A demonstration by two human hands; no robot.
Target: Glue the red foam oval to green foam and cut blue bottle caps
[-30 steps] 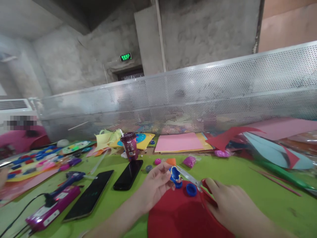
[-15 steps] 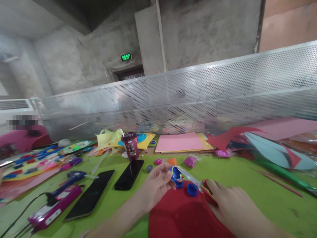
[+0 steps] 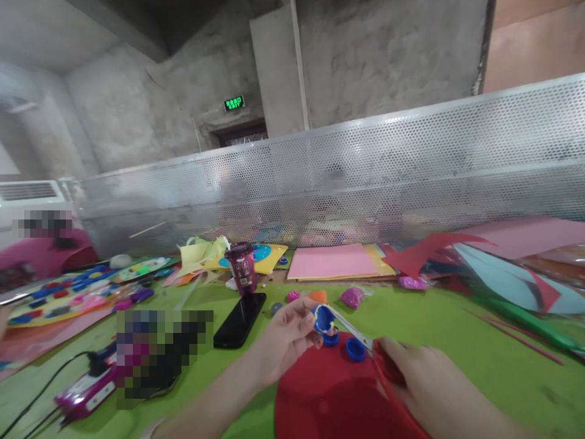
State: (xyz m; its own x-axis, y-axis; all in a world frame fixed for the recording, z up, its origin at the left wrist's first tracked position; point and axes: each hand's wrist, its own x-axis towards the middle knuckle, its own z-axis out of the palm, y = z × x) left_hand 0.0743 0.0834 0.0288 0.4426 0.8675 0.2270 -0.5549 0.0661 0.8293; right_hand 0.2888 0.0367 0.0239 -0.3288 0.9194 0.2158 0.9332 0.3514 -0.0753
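Note:
Between the thumb and fingers of my left hand (image 3: pixel 289 326) is a small blue cap (image 3: pixel 324 319), tilted so its hollow side and ragged pale-yellow rim show. My right hand (image 3: pixel 423 372) is closed around the red handles of a pair of scissors (image 3: pixel 359 335). Their metal blades point up and left, with the tips at the cap's right edge; whether they bite into it I cannot tell. Two more blue caps, one partly behind my left fingers (image 3: pixel 331 339) and one in the open (image 3: pixel 355 349), lie by the top of a round red sheet (image 3: pixel 320 396).
Left of my arm are a black phone (image 3: pixel 240 320), a blurred-out patch and a purple power strip (image 3: pixel 86 393) with cords. A dark red drink cup (image 3: pixel 242 268) stands behind. Coloured paper (image 3: pixel 331 262) lies along the perforated metal divider (image 3: pixel 320 183). Another person (image 3: pixel 46 250) sits far left.
Both hands stay almost in place, cap and scissors still held. The cap has turned slightly, and the view has shifted a little.

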